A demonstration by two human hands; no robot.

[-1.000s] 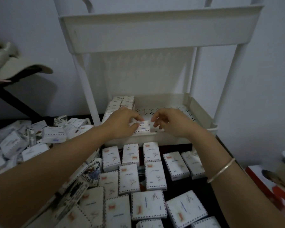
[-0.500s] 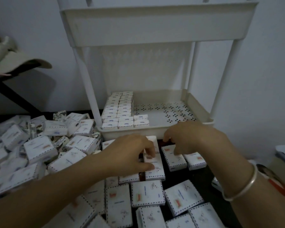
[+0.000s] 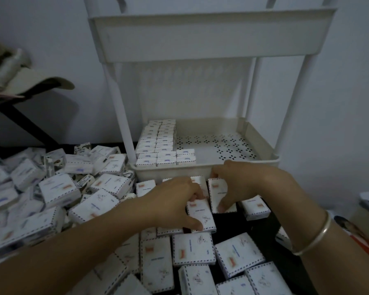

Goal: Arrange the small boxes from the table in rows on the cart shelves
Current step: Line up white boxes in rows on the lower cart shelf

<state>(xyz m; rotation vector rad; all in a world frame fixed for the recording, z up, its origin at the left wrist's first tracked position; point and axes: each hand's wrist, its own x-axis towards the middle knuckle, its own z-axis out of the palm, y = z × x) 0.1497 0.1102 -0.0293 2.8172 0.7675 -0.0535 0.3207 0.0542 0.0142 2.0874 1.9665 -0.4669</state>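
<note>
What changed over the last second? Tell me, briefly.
Both hands pulled back out of the lower cart shelf and down to the table. The left hand now holds the nearer small box; the right hand holds the farther small box beside it. The shelved rows of boxes and the loose pile stayed put.

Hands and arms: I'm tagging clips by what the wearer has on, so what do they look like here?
Both forearms are bare, with no sleeves in view. The left hand and right hand wear no gloves, and no rings show. A thin, plain, silver-toned bangle circles the right wrist; the left wrist shows nothing worn.
</note>
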